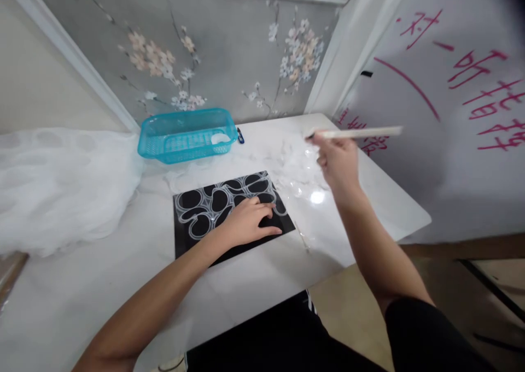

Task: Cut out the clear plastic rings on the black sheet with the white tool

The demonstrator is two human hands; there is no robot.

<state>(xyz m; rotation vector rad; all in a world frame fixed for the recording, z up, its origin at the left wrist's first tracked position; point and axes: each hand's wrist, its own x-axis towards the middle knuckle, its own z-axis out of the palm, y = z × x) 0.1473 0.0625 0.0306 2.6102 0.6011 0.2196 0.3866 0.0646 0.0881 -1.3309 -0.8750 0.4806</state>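
Observation:
A black sheet (189,240) with white and grey curved outlines round black ovals lies flat on the table. My left hand (250,219) rests on its right part, palm down with the thumb spread, and hides some of the pattern. My right hand (338,161) is raised over the right side of the table, closed round a pale stick (369,133) with a dark tip. The tip points left. Blur hides whether the stick is a brush or a pen. Below and left of this hand, whitish translucent pieces (296,167) are scattered on the tabletop.
A blue plastic basket (186,156) stands against the back wall, with a white piece (220,138) inside. Beside it lies a small dark blue object (240,136). White sheets (61,191) are heaped at the left. A whiteboard (410,186) with red writing stands at the right.

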